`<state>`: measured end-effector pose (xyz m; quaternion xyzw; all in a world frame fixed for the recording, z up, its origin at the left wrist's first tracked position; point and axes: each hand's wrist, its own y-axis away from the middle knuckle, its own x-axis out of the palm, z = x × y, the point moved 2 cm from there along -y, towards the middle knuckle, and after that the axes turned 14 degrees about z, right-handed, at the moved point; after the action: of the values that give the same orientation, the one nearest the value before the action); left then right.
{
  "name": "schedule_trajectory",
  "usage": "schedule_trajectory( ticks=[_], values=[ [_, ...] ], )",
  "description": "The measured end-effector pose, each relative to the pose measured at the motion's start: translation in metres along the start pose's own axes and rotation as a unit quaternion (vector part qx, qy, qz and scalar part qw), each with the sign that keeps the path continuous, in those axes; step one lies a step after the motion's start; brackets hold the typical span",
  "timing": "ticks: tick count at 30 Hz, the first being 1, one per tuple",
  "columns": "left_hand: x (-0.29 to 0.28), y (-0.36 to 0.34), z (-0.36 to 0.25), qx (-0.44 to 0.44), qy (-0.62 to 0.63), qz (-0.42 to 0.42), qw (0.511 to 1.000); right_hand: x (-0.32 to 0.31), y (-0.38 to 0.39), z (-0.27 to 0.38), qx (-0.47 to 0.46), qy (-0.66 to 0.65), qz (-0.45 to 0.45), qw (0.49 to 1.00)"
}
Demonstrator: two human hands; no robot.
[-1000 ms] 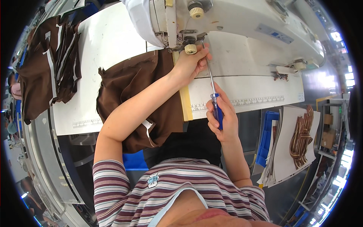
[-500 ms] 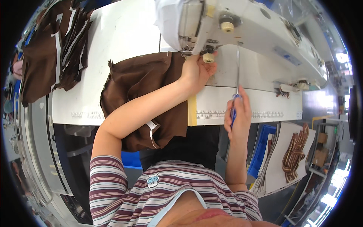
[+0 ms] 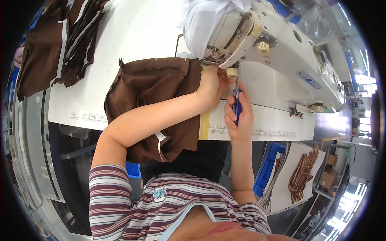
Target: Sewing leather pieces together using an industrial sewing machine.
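A white sewing machine (image 3: 281, 48) stands on a white table (image 3: 132, 36). Brown fabric (image 3: 157, 92) lies under its head and hangs over the table's front edge. My left hand (image 3: 212, 84) rests on the fabric right below the needle area, fingers curled against the machine's head. My right hand (image 3: 238, 116) grips a blue-handled screwdriver (image 3: 237, 105) upright, its metal shaft pointing up to a cream knob (image 3: 232, 72) under the machine head. A yellow tape strip (image 3: 204, 124) runs down the table edge beside the fabric.
A pile of brown fabric pieces (image 3: 56, 44) with white strips lies at the table's far left. Right of my knees stand a blue bin (image 3: 267, 168) and a white board with brown cords (image 3: 301, 176). Metal shelving (image 3: 337, 160) is at the right.
My right hand has carried the screwdriver left and up to the machine head, close beside my left hand. The view has shifted so the machine sits nearer the centre.
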<state>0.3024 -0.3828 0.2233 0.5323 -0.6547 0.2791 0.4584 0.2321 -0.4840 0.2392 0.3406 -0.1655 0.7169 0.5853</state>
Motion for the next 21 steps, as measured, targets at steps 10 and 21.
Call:
schedule_trajectory(
  ticks=[10,21],
  values=[
    [-0.003,-0.006,0.003,0.013,-0.002,0.006,1.000,-0.002,-0.005,-0.003,-0.025,-0.048,-0.012,0.998],
    [-0.003,-0.003,0.001,0.011,0.002,0.007,1.000,-0.004,0.001,-0.007,-0.020,-0.071,0.041,0.996]
  ],
)
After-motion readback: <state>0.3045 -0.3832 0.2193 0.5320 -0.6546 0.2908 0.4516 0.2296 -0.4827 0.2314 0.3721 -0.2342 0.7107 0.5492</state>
